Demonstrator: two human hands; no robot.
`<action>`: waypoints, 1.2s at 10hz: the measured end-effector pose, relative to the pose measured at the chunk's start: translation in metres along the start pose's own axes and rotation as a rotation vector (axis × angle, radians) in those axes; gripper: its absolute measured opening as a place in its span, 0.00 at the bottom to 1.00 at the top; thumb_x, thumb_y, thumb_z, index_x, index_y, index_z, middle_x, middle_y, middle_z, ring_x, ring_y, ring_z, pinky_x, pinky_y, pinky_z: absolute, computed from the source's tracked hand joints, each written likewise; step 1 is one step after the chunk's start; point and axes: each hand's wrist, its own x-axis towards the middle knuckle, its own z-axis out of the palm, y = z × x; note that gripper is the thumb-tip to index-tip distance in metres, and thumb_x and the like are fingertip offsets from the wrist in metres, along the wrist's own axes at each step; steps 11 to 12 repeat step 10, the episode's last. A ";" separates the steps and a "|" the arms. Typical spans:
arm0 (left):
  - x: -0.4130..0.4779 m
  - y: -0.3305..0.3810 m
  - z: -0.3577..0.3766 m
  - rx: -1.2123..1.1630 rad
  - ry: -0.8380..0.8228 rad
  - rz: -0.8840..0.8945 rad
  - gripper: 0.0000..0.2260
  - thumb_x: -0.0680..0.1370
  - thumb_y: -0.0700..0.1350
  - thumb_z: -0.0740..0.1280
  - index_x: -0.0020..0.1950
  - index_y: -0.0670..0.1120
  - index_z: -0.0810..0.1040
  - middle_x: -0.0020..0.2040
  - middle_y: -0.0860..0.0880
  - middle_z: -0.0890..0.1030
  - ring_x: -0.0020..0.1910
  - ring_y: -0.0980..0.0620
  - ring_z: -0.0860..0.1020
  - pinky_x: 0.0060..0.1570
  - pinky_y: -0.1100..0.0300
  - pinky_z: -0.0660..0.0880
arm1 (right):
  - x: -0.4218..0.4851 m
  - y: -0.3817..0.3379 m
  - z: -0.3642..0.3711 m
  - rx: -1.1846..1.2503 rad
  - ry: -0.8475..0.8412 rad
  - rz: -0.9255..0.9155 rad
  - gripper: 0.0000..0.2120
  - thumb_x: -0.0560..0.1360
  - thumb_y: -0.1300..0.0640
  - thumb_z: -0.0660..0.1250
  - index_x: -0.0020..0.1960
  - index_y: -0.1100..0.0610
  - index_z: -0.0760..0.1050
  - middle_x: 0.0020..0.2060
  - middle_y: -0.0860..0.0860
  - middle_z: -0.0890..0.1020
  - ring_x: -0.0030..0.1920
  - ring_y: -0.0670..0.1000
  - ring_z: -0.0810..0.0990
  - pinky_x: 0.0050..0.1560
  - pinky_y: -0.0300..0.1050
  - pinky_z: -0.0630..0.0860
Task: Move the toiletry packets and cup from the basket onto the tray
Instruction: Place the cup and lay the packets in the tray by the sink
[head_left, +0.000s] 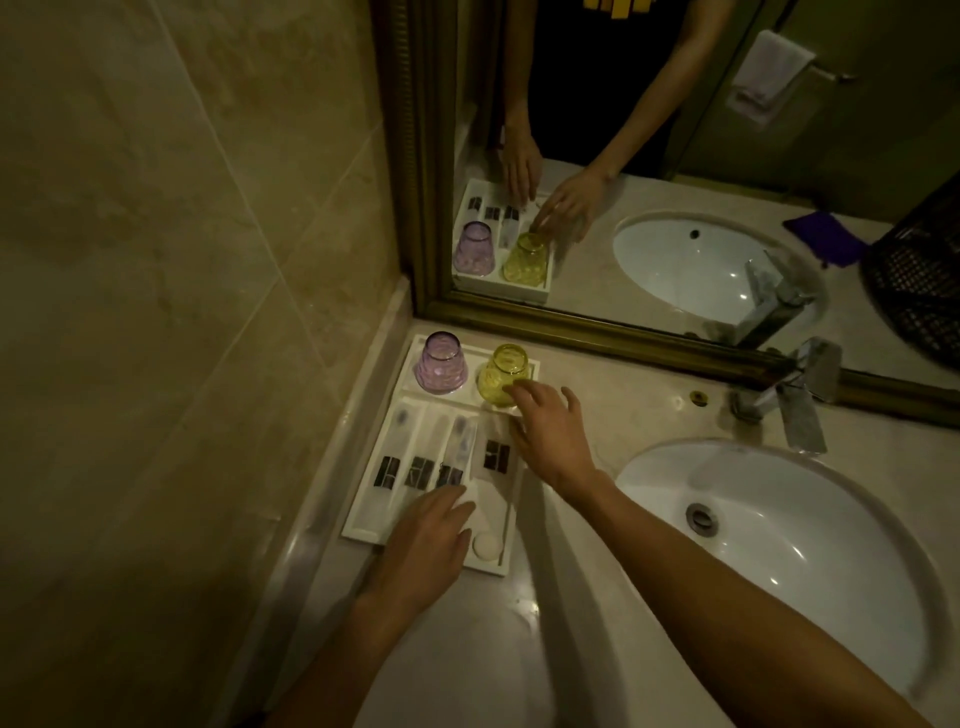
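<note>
Your right hand (550, 434), fingers spread and pinching nothing, touches the upside-down yellow cup (503, 375) at the tray's (363, 530) far end, while your left hand (426, 545) lies flat, empty, on the packets (421, 470) running lengthwise along the tray.

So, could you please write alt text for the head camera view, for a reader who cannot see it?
Two bare hands reach over a white tray on a bathroom counter: the right hand touches an upturned yellow cup beside a purple cup, while the left hand rests on the near end by toiletry packets. A sink lies to the right, a mirror behind.
</note>
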 end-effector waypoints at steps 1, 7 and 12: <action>0.023 0.002 -0.020 0.015 0.058 -0.013 0.20 0.77 0.42 0.67 0.69 0.43 0.75 0.68 0.42 0.75 0.69 0.42 0.71 0.68 0.47 0.68 | 0.014 0.001 -0.012 -0.067 -0.104 0.011 0.24 0.79 0.50 0.65 0.74 0.51 0.69 0.73 0.53 0.72 0.75 0.56 0.67 0.76 0.67 0.54; 0.153 0.041 -0.134 0.318 0.111 -0.086 0.31 0.78 0.53 0.62 0.79 0.47 0.56 0.78 0.41 0.60 0.76 0.38 0.58 0.72 0.43 0.57 | 0.054 -0.024 -0.079 -0.103 -0.181 0.111 0.33 0.78 0.50 0.67 0.79 0.54 0.59 0.80 0.51 0.60 0.80 0.54 0.54 0.75 0.69 0.56; 0.237 0.148 -0.233 0.341 0.452 0.090 0.34 0.79 0.57 0.59 0.80 0.50 0.48 0.80 0.42 0.53 0.78 0.37 0.50 0.74 0.40 0.50 | 0.074 0.015 -0.278 -0.187 0.352 0.171 0.38 0.78 0.40 0.63 0.82 0.52 0.52 0.81 0.51 0.56 0.81 0.54 0.51 0.76 0.68 0.53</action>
